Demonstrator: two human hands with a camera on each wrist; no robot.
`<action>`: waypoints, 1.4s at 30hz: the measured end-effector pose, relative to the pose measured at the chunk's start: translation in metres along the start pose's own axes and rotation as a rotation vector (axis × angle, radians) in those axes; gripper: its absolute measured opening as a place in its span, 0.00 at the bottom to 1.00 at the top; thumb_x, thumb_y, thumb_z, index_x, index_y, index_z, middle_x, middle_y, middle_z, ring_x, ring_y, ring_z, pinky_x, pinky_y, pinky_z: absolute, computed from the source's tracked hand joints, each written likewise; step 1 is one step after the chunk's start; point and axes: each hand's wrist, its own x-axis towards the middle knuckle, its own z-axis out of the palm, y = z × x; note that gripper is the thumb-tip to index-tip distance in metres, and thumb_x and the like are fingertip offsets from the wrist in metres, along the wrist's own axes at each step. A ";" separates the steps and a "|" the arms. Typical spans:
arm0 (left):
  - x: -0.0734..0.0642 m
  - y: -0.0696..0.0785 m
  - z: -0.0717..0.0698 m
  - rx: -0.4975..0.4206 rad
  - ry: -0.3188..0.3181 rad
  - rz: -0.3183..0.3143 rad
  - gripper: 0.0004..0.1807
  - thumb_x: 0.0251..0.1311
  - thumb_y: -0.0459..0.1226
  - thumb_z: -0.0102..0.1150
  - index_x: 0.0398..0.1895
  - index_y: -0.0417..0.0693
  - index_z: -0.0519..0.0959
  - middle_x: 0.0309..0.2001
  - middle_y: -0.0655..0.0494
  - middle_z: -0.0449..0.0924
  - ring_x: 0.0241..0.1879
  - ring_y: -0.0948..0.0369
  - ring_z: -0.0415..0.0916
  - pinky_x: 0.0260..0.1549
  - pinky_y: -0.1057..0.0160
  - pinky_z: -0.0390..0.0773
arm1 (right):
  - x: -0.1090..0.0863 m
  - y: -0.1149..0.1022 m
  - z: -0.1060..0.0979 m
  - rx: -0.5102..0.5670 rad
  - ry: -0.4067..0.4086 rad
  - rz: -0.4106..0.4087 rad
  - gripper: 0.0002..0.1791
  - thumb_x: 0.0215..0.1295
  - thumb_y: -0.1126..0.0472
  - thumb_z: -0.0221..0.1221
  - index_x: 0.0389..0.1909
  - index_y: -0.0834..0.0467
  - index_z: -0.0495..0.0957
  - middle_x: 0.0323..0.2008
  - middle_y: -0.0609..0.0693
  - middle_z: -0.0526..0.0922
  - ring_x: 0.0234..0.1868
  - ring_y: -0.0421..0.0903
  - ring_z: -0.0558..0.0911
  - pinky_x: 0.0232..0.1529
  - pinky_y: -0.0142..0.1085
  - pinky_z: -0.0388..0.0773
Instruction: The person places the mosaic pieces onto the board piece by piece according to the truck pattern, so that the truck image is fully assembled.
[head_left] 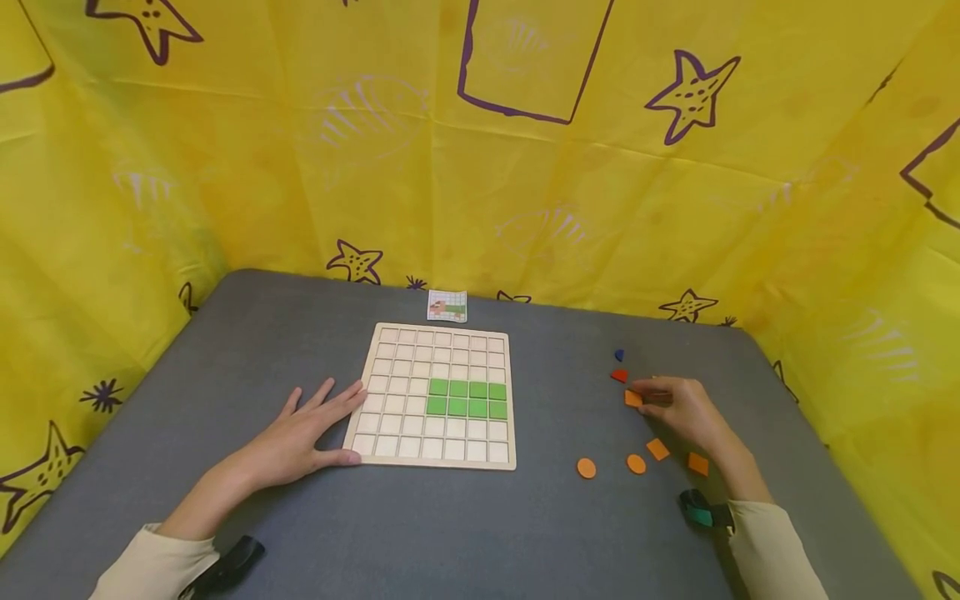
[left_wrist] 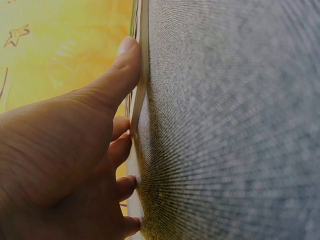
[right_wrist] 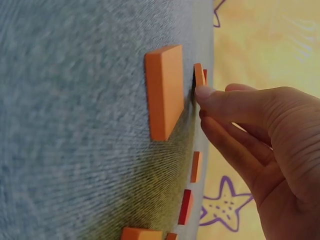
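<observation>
A wooden grid board (head_left: pixel 435 464) lies on the table, with two rows of green square tiles (head_left: pixel 477 389) filling cells on its right side. My left hand (head_left: pixel 288 442) rests against the board's left edge, fingers spread; in the left wrist view its thumb (left_wrist: pixel 127 60) touches the board's side. To the right of the board, my right hand (head_left: pixel 686 410) pinches an orange square tile (head_left: pixel 633 399) between thumb and fingers, close to the tabletop. The right wrist view shows that tile (right_wrist: pixel 199 73) at the thumb tip. Just beyond it lies a small red piece (head_left: pixel 619 376).
A small printed card (head_left: pixel 447 307) lies behind the board. A blue half-round piece (head_left: pixel 618 355) sits past the red one. Nearer are two orange discs (head_left: pixel 587 468) and two more orange squares (head_left: pixel 657 449). Yellow patterned cloth (head_left: pixel 480 167) encloses the grey table (head_left: pixel 450 533).
</observation>
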 end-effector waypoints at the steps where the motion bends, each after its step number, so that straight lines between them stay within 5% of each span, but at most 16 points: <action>1: 0.000 0.000 0.000 -0.001 0.001 0.000 0.53 0.51 0.65 0.61 0.76 0.49 0.58 0.76 0.47 0.52 0.74 0.35 0.40 0.63 0.28 0.34 | 0.000 -0.001 0.000 0.002 0.003 -0.003 0.19 0.52 0.75 0.69 0.48 0.68 0.83 0.44 0.62 0.86 0.42 0.58 0.86 0.41 0.42 0.83; 42: -0.001 0.000 0.000 -0.009 0.004 0.003 0.53 0.51 0.65 0.61 0.76 0.49 0.58 0.76 0.47 0.52 0.74 0.35 0.40 0.63 0.28 0.34 | 0.046 -0.060 0.044 0.150 -0.022 -0.155 0.18 0.53 0.72 0.70 0.47 0.66 0.84 0.43 0.57 0.87 0.42 0.52 0.87 0.43 0.38 0.83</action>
